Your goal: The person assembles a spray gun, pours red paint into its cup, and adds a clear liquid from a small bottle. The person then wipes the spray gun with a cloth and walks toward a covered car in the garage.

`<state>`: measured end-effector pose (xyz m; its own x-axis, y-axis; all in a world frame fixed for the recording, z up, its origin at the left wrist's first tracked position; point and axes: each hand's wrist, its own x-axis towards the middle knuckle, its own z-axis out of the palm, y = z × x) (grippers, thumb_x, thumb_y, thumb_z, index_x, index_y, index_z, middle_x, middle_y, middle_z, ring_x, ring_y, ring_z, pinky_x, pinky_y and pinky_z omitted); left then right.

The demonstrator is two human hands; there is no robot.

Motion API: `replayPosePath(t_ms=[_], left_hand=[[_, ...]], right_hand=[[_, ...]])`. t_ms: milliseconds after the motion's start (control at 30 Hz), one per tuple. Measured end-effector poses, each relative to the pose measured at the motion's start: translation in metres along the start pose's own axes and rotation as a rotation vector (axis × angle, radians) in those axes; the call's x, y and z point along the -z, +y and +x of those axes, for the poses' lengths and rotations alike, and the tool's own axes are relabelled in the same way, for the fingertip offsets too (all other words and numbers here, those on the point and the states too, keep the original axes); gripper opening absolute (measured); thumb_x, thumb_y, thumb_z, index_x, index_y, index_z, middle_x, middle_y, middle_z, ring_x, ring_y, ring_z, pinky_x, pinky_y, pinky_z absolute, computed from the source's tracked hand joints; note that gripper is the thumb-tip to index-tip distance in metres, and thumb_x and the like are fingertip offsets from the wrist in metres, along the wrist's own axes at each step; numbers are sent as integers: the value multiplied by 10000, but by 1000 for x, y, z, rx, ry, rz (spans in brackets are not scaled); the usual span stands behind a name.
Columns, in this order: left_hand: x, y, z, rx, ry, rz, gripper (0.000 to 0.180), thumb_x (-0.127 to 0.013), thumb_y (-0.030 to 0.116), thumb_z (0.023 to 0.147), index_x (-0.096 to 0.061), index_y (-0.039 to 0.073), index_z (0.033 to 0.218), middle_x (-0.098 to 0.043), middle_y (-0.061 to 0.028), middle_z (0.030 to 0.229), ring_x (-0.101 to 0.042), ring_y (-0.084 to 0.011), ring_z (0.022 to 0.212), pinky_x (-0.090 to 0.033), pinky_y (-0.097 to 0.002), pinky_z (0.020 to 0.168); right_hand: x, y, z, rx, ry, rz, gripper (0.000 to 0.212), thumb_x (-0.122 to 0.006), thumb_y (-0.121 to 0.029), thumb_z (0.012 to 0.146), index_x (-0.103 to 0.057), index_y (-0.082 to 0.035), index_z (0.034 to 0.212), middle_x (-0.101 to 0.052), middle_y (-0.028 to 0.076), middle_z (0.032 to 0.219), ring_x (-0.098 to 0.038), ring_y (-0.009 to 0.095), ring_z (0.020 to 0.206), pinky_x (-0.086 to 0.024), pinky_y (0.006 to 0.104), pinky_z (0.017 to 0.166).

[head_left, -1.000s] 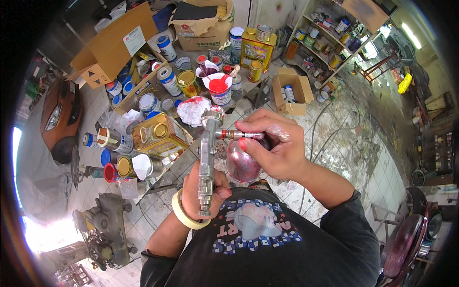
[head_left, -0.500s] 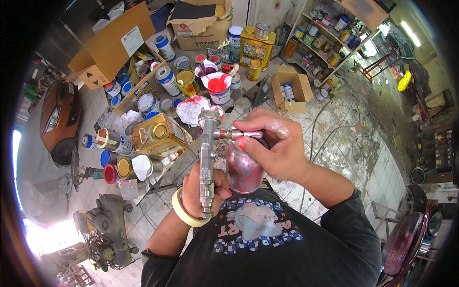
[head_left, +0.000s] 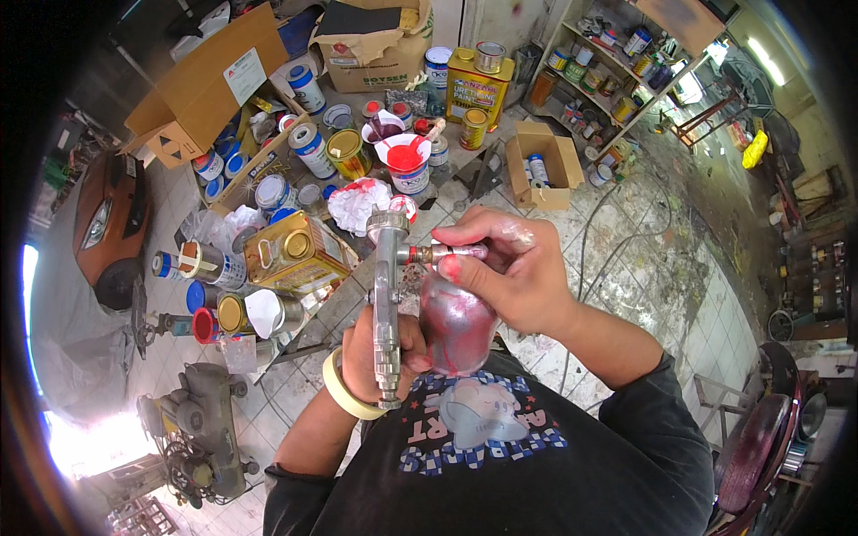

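Observation:
My left hand (head_left: 361, 355) is wrapped round the body of a silver spray gun (head_left: 386, 308), held upright in front of my chest. A pale yellow ring (head_left: 350, 393) sits round that wrist. On the gun's right side hangs a metal paint cup (head_left: 458, 326), smeared with red. My right hand (head_left: 529, 272) pinches the fitting (head_left: 451, 253) between gun and cup with thumb and fingers, and red paint marks its thumb. Beyond the gun stands a cup of red paint (head_left: 407, 159), beside a crumpled red-stained white cloth (head_left: 359, 205).
Paint cans, a yellow thinner tin (head_left: 480, 85) and a gold tin (head_left: 295, 248) crowd the area ahead and left. A small cardboard box (head_left: 545, 161) stands to their right. A compressor (head_left: 201, 429) is at lower left. Hoses (head_left: 585, 277) trail across the tiled floor.
The paint cup has swung slightly, its lower end now closer to my shirt. My right fingers have shifted a little on the fitting, while my left hand stays about the same.

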<state>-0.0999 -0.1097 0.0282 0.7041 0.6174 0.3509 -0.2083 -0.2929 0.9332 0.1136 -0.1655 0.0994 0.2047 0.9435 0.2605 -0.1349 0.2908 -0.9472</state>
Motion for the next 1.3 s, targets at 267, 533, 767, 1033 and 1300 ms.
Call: replayPosePath(t_ms=[267, 533, 767, 1033, 1300], left_hand=[[8, 6, 3, 21, -40, 61, 487, -882, 276, 761, -450, 91, 890, -592, -21, 629, -596, -206, 546, -450, -321, 511], [-3, 27, 5, 88, 63, -166, 550, -814, 423, 826, -410, 74, 960, -552, -29, 620, -573, -161, 537, -434, -302, 487], [4, 27, -1, 130, -2, -284, 523, -805, 392, 849, -411, 68, 963, -521, -36, 625, -533, -149, 522, -409, -287, 486], [-4, 27, -4, 112, 11, -329, 513, -782, 399, 875, -406, 66, 976, -530, -42, 594, -513, -133, 501, -386, -276, 472], [-3, 18, -9, 38, 47, -60, 543, -789, 412, 861, -392, 66, 996, -575, -42, 617, -562, -170, 506, -428, -296, 486]], right_hand=[[-4, 3, -3, 78, 13, -108, 245, -713, 5, 910, -668, 77, 1139, -645, 123, 1001, -628, 147, 905, -508, 287, 784], [-8, 7, 2, 653, 33, -590, 251, -755, 40, 773, -678, 51, 1011, -652, 159, 943, -662, 278, 858, -531, 355, 767], [16, 3, 19, 1028, -186, -888, 311, -776, 70, 695, -671, 73, 987, -637, 145, 919, -666, 317, 848, -549, 453, 764], [19, 2, 23, 1024, -245, -843, 252, -755, 75, 751, -673, 76, 989, -647, 150, 904, -675, 309, 829, -559, 445, 733], [4, -2, 3, 427, -98, -530, 231, -735, 20, 853, -683, 61, 1074, -668, 168, 962, -678, 228, 832, -544, 348, 731]])
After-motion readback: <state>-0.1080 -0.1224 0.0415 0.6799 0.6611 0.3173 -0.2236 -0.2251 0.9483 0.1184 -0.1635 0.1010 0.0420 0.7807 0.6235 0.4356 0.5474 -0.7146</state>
